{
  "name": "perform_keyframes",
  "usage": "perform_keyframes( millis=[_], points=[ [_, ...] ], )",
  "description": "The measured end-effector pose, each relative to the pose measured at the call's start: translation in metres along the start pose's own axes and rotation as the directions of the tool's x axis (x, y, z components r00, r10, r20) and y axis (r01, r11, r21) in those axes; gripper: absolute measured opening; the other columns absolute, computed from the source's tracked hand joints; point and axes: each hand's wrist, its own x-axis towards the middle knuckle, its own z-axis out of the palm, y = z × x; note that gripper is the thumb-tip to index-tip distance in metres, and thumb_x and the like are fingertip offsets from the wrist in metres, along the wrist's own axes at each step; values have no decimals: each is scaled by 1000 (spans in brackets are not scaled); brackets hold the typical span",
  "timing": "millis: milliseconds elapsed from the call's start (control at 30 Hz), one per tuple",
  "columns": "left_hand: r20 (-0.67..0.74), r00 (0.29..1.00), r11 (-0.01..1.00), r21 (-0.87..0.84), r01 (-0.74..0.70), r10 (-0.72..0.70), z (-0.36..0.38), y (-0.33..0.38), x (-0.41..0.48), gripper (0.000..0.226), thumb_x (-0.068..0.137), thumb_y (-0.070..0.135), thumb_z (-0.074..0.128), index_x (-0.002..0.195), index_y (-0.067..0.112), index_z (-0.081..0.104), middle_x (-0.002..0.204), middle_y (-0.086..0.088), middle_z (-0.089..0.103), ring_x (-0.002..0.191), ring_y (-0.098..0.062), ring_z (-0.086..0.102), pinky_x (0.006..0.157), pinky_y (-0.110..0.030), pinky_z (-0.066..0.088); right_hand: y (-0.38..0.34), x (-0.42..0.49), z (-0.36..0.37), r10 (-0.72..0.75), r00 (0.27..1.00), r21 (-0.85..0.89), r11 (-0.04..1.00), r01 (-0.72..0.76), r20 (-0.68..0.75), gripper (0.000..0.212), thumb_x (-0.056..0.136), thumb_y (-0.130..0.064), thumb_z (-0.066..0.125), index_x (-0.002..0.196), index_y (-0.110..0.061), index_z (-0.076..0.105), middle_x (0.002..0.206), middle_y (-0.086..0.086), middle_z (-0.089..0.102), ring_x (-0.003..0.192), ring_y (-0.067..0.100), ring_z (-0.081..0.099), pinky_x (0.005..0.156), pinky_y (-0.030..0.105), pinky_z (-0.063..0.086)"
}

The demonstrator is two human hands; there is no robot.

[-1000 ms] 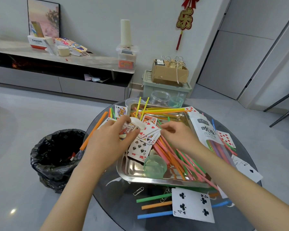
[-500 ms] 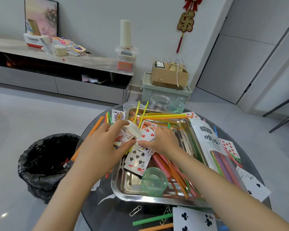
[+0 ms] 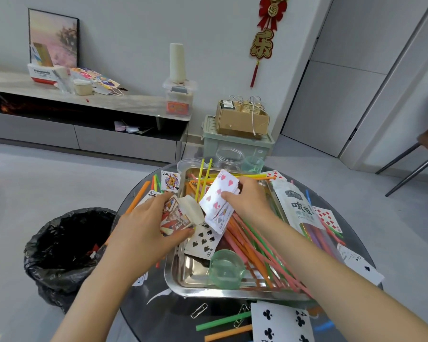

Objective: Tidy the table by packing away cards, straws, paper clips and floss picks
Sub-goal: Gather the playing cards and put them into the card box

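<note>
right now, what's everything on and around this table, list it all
tray: one, silver, middle of the glass table
straws: many, pink, orange, green, yellow, mostly in the tray
loose cards: several, white, tray and table
paper clips: at least two, silver, near table edge
cup: one, pale green, in the tray
pouch: one, white, right of tray
bin: one, black-lined, floor at left
left hand: grips card box, flap open
right hand: grips small card stack, hearts showing

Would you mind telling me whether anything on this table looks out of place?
Yes: pink and orange straws spill over the tray at its near right rim, and a spade card seems to overhang the table edge.
</note>
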Motion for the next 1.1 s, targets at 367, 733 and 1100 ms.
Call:
perform_keyframes(
  millis=[367, 733, 1100],
  points=[
    [51, 998, 998, -45, -38, 40, 6, 6, -13, 79, 73, 62, 64, 139, 29, 37, 120, 14, 56, 101, -5, 55, 82, -23, 47, 35, -27, -34, 244, 968, 44, 968, -247, 64, 16, 93, -16, 54, 102, -3, 61, 96, 9, 68, 89, 28, 66, 80, 46, 56],
    [48, 996, 997, -14, -78, 79, 9, 31, -25, 78, 75, 63, 62, 140, 29, 35, 121, 11, 56, 104, -9, 56, 90, -31, 49, 40, -48, -57, 89, 984, 80, 994, -77, -155, 26, 93, -18, 53, 87, 5, 65, 86, 21, 69, 80, 36, 67, 73, 52, 55],
    [79, 993, 996, -5, -92, 92, 27, 36, -18, 82, 74, 62, 64, 142, 26, 35, 125, 9, 56, 102, -9, 57, 84, -24, 49, 38, -64, -85, 131, 987, 12, 991, -131, -89, 19, 94, -15, 52, 82, -5, 62, 75, 11, 61, 64, 21, 55, 50, 22, 33]
  ],
)
